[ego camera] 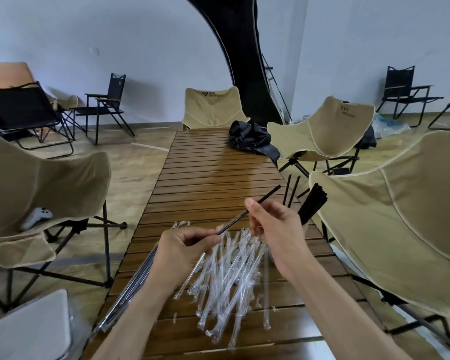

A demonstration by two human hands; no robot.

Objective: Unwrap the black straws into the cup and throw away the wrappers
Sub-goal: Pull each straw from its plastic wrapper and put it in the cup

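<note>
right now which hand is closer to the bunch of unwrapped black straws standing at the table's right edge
Right. The right hand is just left of the bunch of black straws, pinching a straw. The left hand grips the straw's lower end, farther left.

cup (305,231) almost wholly hidden behind the right hand (276,224), wrapped straws (130,287) partly covered by the left forearm, white object (29,331) cut off at near left edge, chair logos too small to read
</note>
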